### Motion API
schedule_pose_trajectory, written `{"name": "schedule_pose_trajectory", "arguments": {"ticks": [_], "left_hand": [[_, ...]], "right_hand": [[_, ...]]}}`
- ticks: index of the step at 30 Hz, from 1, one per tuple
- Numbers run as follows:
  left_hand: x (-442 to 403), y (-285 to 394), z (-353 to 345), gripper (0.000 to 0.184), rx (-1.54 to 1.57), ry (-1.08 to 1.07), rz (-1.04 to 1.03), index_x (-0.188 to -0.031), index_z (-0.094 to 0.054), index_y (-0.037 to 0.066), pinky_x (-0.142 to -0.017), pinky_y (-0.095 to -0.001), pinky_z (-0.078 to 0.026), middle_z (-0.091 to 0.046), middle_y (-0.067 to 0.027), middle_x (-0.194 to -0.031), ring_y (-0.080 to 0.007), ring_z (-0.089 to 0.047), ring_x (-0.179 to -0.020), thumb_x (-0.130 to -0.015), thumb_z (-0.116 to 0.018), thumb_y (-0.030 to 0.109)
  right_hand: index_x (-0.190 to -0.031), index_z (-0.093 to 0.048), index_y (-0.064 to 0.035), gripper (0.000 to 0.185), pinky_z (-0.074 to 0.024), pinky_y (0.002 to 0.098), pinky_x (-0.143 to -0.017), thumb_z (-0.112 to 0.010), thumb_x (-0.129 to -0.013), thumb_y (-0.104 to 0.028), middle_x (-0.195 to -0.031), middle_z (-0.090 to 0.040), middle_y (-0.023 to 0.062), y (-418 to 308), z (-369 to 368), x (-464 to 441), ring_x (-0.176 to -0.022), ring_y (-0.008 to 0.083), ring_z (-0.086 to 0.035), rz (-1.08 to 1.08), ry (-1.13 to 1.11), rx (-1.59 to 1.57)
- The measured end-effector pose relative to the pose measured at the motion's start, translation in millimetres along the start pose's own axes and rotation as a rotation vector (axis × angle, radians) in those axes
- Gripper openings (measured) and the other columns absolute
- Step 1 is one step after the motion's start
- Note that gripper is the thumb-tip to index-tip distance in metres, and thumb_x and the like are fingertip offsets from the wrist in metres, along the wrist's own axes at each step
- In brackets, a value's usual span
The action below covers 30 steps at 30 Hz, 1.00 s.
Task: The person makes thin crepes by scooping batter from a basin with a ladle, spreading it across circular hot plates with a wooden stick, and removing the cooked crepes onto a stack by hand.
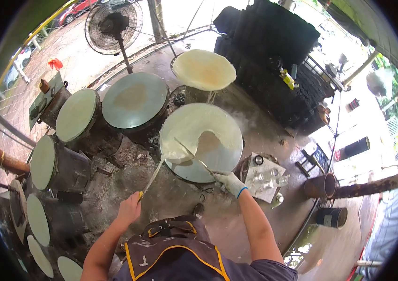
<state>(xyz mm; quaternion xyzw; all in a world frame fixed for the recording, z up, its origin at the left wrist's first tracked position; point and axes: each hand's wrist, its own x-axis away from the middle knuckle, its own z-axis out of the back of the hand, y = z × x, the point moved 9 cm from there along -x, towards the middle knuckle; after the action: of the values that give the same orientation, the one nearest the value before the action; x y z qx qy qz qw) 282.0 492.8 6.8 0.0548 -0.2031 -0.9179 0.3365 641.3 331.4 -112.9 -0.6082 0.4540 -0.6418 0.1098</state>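
Note:
A large round griddle [201, 174] lies in front of me, mostly coated with a pale batter layer [208, 117]; a bare metal patch shows in its middle. My left hand [129, 209] is closed around the yellow-ended handle of a long, whitish ladle [153, 175]. Its head meets the batter at the griddle's left side. In a white glove with a blue cuff, my right hand [229, 182] grips a thin, flat spreading stick [193, 157]. That stick slants up and left over the griddle, its tip near the ladle's head.
Behind the griddle is a round, pale sheet [203, 70] with a browned middle. Another griddle [136, 100] and several drum stoves with pale tops [76, 114] curve along my left. A small table [260, 187] with glass jars stands right. Farther back are a fan [114, 25] and dark stacked blocks [264, 42].

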Motion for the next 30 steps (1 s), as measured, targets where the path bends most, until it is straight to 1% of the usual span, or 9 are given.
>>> {"name": "schedule_pose_trajectory", "arguments": {"ticks": [5,8,12,15,19,21,24,27,30], "left_hand": [[-15,-33,35,0.04,0.231,0.066,-0.14,-0.119,-0.049,-0.003,-0.071,-0.0442,-0.051,-0.062,-0.0223,-0.099,-0.0413,-0.061,-0.084,-0.082,-0.058,0.009],[-31,-38,61,0.037,0.414,0.023,-0.162,-0.118,-0.05,-0.003,-0.068,-0.0395,-0.05,-0.063,-0.0199,-0.089,-0.0372,-0.061,-0.078,-0.084,-0.058,0.009],[-35,-63,83,0.034,0.716,-0.097,-0.068,-0.119,-0.049,-0.002,-0.053,-0.0286,-0.045,-0.058,-0.0112,-0.073,-0.0213,-0.057,-0.056,-0.088,-0.055,0.008],[-15,-72,113,0.029,1.302,-0.223,0.092,-0.12,-0.048,0.001,-0.041,-0.0229,-0.036,-0.05,-0.0045,-0.066,-0.0089,-0.046,-0.044,-0.091,-0.051,0.006],[15,-102,145,0.027,1.744,-0.164,0.174,-0.118,-0.045,0.004,-0.033,-0.0215,-0.031,-0.042,-0.0018,-0.061,-0.0065,-0.036,-0.037,-0.092,-0.047,0.005],[26,-129,142,0.026,1.837,-0.147,0.232,-0.117,-0.044,0.004,-0.032,-0.0222,-0.032,-0.041,-0.0018,-0.06,-0.0068,-0.035,-0.036,-0.091,-0.047,0.005],[54,-168,119,0.028,1.819,-0.179,0.357,-0.118,-0.044,0.005,-0.031,-0.0225,-0.031,-0.04,-0.0017,-0.06,-0.0068,-0.033,-0.035,-0.09,-0.048,0.005],[91,-191,97,0.029,1.846,-0.193,0.449,-0.118,-0.044,0.005,-0.031,-0.0227,-0.03,-0.039,-0.0015,-0.059,-0.0065,-0.032,-0.034,-0.089,-0.048,0.004],[120,-204,83,0.03,1.903,-0.2,0.539,-0.118,-0.044,0.006,-0.03,-0.0229,-0.029,-0.038,-0.0017,-0.06,-0.0064,-0.032,-0.034,-0.088,-0.046,0.002]], "right_hand": [[-0.136,-0.046,-0.0054,0.049,-0.0362,0.021,-0.042,-0.06,-0.09,-0.019,-0.079,-0.059,0.0005,44,-56,65,-0.052,0.0056,-0.048,0.174,0.264,-0.488],[-0.136,-0.046,-0.005,0.048,-0.0372,0.0212,-0.041,-0.058,-0.092,-0.02,-0.079,-0.06,0.0009,69,-153,61,-0.052,0.0071,-0.05,0.076,0.441,-0.609],[-0.13,-0.051,-0.0094,0.041,-0.037,0.0248,-0.039,-0.059,-0.092,-0.024,-0.067,-0.058,0.0022,31,-268,-23,-0.047,0.0095,-0.05,0.184,0.155,-0.519],[-0.128,-0.052,-0.0079,0.038,-0.0389,0.0254,-0.043,-0.056,-0.094,-0.024,-0.07,-0.057,0.001,27,-266,-24,-0.052,0.009,-0.051,0.225,0.476,-0.418],[-0.124,-0.054,-0.0054,0.035,-0.0397,0.0264,-0.048,-0.053,-0.094,-0.024,-0.074,-0.056,0.0019,76,-288,-30,-0.059,0.0089,-0.049,0.315,0.892,-0.559],[-0.122,-0.055,-0.0061,0.034,-0.04,0.0266,-0.049,-0.053,-0.094,-0.026,-0.076,-0.057,0.0028,86,-284,-76,-0.059,0.0094,-0.05,0.405,0.852,-0.266],[-0.12,-0.057,-0.0092,0.033,-0.0401,0.0267,-0.05,-0.051,-0.096,-0.031,-0.083,-0.062,0.0062,40,-271,-26,-0.062,0.0113,-0.053,0.36,0.863,0.292],[-0.115,-0.058,-0.0111,0.031,-0.0367,0.0267,-0.043,-0.051,-0.096,-0.034,-0.07,-0.057,0.0031,77,-236,-31,-0.047,0.0107,-0.045,0.218,0.868,-0.438],[-0.113,-0.058,-0.011,0.029,-0.0358,0.0263,-0.04,-0.052,-0.096,-0.033,-0.067,-0.054,0.0016,47,-263,5,-0.042,0.0099,-0.041,0.18,0.847,-0.717]]}}
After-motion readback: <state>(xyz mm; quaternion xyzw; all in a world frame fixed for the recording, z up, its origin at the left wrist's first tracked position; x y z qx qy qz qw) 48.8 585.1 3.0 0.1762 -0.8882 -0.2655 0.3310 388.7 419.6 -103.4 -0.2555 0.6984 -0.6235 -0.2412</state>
